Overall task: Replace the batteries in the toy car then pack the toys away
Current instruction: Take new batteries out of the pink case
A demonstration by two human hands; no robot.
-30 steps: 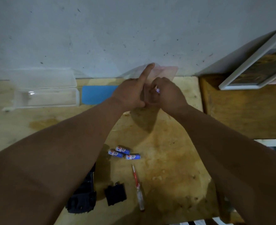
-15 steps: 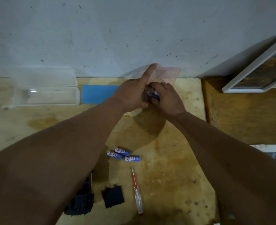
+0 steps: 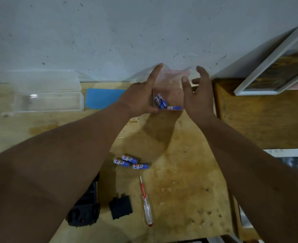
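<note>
Wooden table (image 3: 171,181), pale and stained, extends beneath both forearms. Clear plastic bin (image 3: 46,95), well to the left of the left hand, stands against the wall. White-framed picture (image 3: 276,67) leans beyond the right hand. Left hand (image 3: 139,100) grips the left side of a small transparent pinkish box (image 3: 171,88), index finger extended upward along its wall, thumb under its near edge. Right hand (image 3: 197,97) is spread with relaxed fingers just beside the box's right side; whether it touches the box cannot be told. Black toy car (image 3: 85,211) lies under the left forearm, partly hidden, with its black cover (image 3: 121,206) just to its right. Red-and-clear screwdriver (image 3: 146,202) lies between the forearms. Three loose batteries (image 3: 129,162) lie near the screwdriver's tip; boxed batteries (image 3: 162,102) rest between the hands.
</note>
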